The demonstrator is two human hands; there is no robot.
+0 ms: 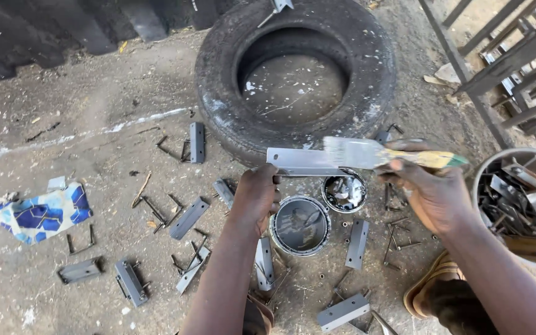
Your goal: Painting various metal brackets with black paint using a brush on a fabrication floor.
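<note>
A flat grey metal plate (302,162) is held level above the dirt floor (94,99), just in front of an old tyre (218,80). The left hand (255,197) has its grip clamped on the plate's near end. The right hand (426,189) has its grip closed around a paintbrush (379,155), whose bristles lie on the plate. Below sit an open paint tin (300,226) and its lid (344,192). Similar metal pieces (188,218) lie scattered around, and a bucket of parts (522,205) stands at right.

I see the tyre (296,74) at the ground's far edge, two paint cans (300,225) before it, a bucket (519,208) at the right edge, and a cloth (38,213) at the left edge.
</note>
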